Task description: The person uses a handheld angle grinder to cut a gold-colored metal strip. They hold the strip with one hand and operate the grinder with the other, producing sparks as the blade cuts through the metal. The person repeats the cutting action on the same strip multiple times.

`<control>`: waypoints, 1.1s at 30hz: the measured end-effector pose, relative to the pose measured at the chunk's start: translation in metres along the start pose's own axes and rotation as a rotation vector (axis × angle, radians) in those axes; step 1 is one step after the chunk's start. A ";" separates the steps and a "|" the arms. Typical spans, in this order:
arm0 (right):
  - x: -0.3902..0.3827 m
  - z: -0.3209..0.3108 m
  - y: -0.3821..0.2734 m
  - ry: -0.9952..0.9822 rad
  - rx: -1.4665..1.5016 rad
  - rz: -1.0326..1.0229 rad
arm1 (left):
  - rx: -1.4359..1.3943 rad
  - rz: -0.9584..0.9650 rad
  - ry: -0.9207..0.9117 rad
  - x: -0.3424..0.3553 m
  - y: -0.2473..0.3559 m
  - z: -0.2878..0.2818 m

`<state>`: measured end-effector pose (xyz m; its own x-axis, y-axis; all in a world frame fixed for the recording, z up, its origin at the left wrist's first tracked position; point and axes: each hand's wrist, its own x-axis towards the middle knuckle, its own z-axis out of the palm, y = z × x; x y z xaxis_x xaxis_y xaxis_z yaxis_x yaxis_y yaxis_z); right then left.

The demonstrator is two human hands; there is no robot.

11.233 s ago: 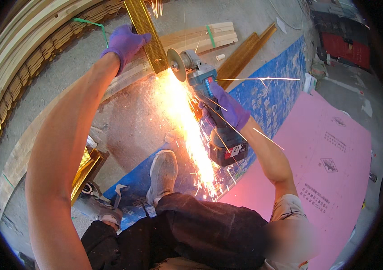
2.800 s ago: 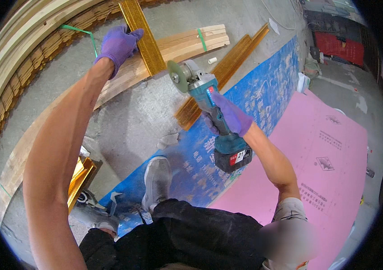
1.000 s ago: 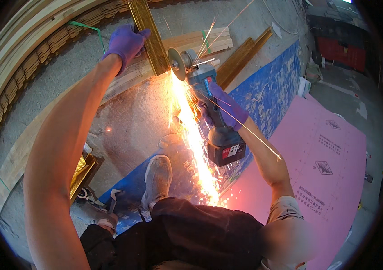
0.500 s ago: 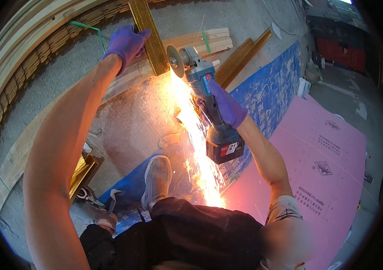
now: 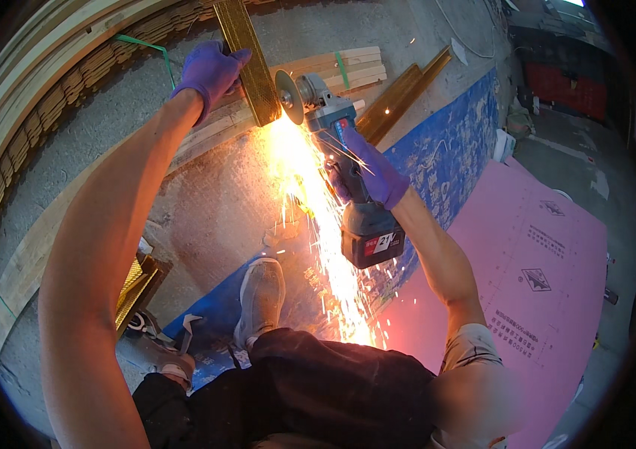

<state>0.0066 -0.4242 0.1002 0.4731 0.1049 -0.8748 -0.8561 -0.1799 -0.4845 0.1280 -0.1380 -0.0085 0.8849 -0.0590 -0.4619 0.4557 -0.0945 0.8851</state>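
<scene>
My left hand (image 5: 212,75), in a purple glove, is closed round a gold-brown textured metal strip (image 5: 249,63) near its upper part. In my purple-gloved right hand (image 5: 375,170) is a blue and black cordless angle grinder (image 5: 333,118), gripped by its body above the black battery (image 5: 372,238). The grinder's cutting disc (image 5: 289,97) meets the strip's lower right corner. Bright sparks (image 5: 325,232) pour down from that contact toward my legs, hiding part of the floor. Some fingers of both hands are out of sight behind what they hold.
Long wooden strips (image 5: 26,75) are stacked at the left, and shorter tied ones (image 5: 359,67) lie behind the disc. Brown metal profiles (image 5: 400,97) rest beyond the grinder. A blue sheet (image 5: 445,165) and a pink board (image 5: 535,254) cover floor at the right. My shoe (image 5: 262,295) is near the sparks.
The grinder has shifted very slightly left and down at the strip's corner. The spark stream has changed shape and spreads wider near the disc. My left hand and the strip stay put.
</scene>
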 end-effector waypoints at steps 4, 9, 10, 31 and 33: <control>-0.001 0.001 -0.003 0.004 0.028 0.009 | -0.024 -0.007 -0.006 0.000 -0.001 0.000; 0.003 0.001 -0.003 -0.015 0.119 0.034 | -0.029 -0.016 -0.013 -0.002 0.003 0.000; 0.001 0.003 -0.003 0.000 0.123 0.020 | -0.029 -0.020 -0.016 -0.003 0.004 0.000; -0.017 0.006 0.009 0.093 -0.036 0.093 | 0.147 0.046 0.000 0.005 -0.003 -0.001; -0.022 0.008 0.010 0.073 -0.036 0.105 | 0.141 0.055 -0.013 0.012 -0.013 -0.006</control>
<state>-0.0142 -0.4208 0.1141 0.3961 0.0125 -0.9181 -0.8943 -0.2213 -0.3889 0.1335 -0.1314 -0.0250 0.9065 -0.0802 -0.4144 0.3879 -0.2290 0.8928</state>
